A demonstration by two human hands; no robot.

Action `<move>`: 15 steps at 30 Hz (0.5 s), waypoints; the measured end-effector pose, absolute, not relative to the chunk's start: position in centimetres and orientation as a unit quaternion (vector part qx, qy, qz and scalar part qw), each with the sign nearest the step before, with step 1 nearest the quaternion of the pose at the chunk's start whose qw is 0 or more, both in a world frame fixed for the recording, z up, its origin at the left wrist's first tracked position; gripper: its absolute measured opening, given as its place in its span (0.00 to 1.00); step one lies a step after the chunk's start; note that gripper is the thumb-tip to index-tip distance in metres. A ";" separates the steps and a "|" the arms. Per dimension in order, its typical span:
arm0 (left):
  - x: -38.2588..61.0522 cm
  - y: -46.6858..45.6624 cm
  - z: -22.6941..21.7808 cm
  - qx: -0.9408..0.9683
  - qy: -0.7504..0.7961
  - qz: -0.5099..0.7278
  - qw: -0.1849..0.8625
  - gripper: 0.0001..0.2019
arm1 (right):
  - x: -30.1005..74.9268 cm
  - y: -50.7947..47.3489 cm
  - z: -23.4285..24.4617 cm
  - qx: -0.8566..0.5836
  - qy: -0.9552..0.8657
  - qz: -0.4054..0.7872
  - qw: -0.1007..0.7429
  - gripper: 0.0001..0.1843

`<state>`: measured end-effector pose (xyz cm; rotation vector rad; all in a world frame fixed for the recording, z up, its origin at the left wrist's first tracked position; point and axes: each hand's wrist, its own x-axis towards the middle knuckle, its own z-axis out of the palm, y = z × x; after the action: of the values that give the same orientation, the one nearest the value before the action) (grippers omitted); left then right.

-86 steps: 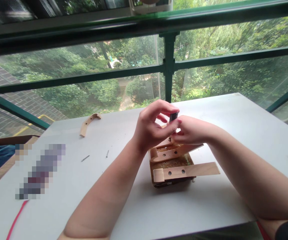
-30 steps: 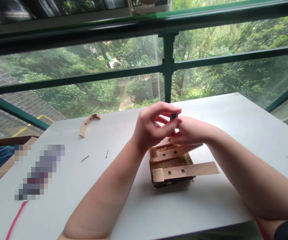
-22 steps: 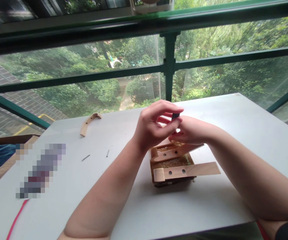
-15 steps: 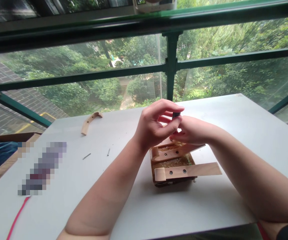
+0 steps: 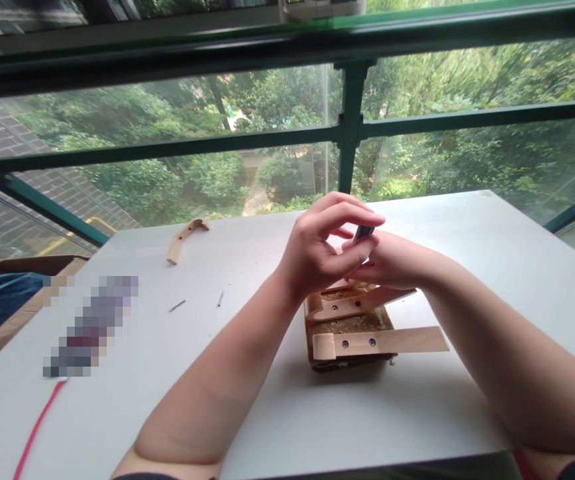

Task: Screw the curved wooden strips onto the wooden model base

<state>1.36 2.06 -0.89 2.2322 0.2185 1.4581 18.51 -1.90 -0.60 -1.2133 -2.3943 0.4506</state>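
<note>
A small wooden assembly with curved wooden strips screwed across it sits on the white table. Above its far end my left hand pinches the top of a short dark tool handle, thumb and fingers curled round it. My right hand is closed just behind it, fingers pressed around the lower part of the same tool, right over the wooden piece. The tool's tip is hidden by my fingers.
A loose curved wooden strip lies at the table's far left. Two small screws or nails lie left of my forearm. A blurred object and a red cord are at near left. A glass railing runs behind the table.
The view has shifted slightly, so everything sits a little further right. My hands stay on the tool, with the left fingers shifting a little around the handle top.
</note>
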 end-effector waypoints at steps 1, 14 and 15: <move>1.3 2.1 -0.9 0.814 0.079 0.531 0.223 0.10 | 18.5 -1.9 -0.6 -0.439 -0.861 0.156 0.205 0.10; 1.6 2.1 -1.3 0.804 0.101 0.537 0.235 0.10 | 18.7 -1.6 -1.0 -0.433 -0.857 0.186 0.209 0.09; 1.5 2.1 -1.3 0.803 0.103 0.538 0.236 0.10 | 18.8 -1.6 -1.1 -0.432 -0.858 0.185 0.207 0.09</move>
<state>1.53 2.09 -1.28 2.2019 0.2832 1.4751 18.78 -1.57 -1.08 -1.2032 -2.3903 0.5163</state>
